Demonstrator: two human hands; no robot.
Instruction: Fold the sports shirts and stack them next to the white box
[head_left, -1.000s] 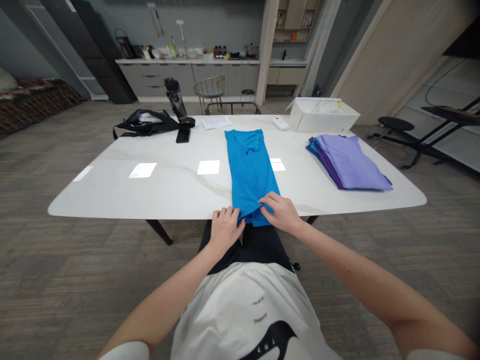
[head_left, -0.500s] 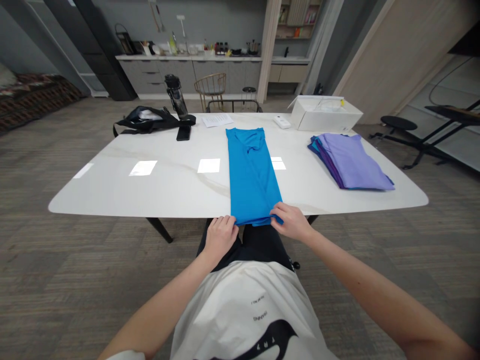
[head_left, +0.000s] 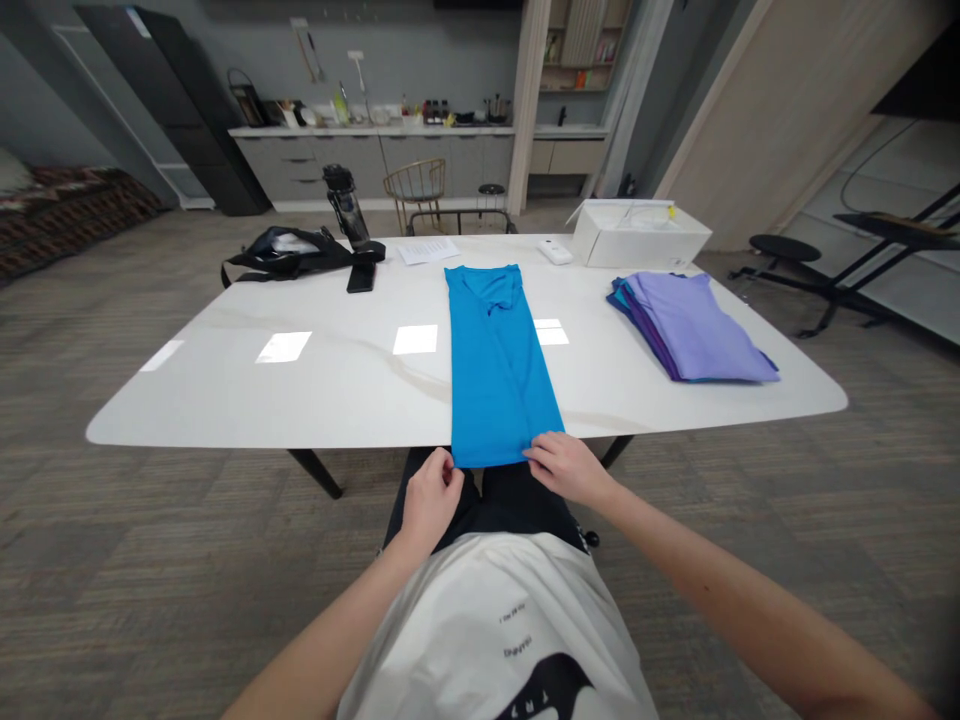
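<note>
Fingers [head_left: 450, 468] pinching blue shirt [head_left: 495, 370] hem

A second ago my hands sat close together on the near hem of the blue shirt [head_left: 495, 360], where the cloth was bunched and creased on the right side. Since then they have spread apart: my left hand [head_left: 431, 495] has gone to the hem's left corner and my right hand [head_left: 566, 465] to its right corner. Both have drawn back toward me, past the bench [head_left: 300, 400] edge. The hem has come with them; it now lies flat and straight, hanging just over that edge. The shirt looks smoother along its length. My fingers [head_left: 534, 452] pinch the corners.
</note>
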